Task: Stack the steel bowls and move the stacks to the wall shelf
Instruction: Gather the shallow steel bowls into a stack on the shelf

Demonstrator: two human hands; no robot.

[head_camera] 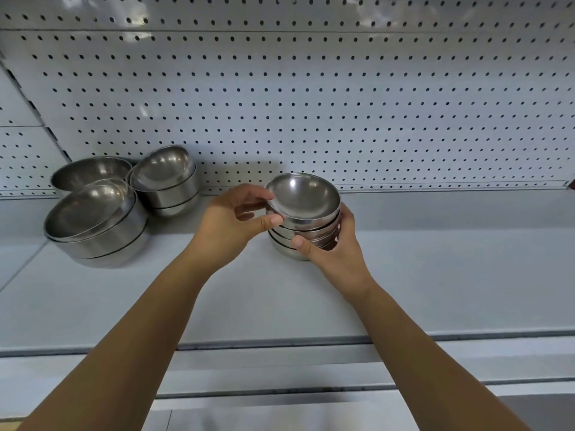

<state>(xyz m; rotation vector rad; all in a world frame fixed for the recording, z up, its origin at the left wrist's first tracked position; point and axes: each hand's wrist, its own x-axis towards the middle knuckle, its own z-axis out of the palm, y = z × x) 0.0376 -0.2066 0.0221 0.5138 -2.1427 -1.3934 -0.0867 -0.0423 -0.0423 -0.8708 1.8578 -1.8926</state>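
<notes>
Where pegboard (311, 104) backs shelf (435, 262), bowl stack (306, 199) — gripped

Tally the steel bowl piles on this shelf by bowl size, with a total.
Large: 2, the front large stack and, behind it, a large bowl with its lower part hidden.
Medium: 1, the medium bowl stack.
Small: 1, the small bowl stack, gripped by the left hand and right hand.
Total: 4

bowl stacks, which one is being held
The small stack on the right: left hand and right hand both hold it. The big stack and middle stack sit untouched on the shelf, further left.
</notes>
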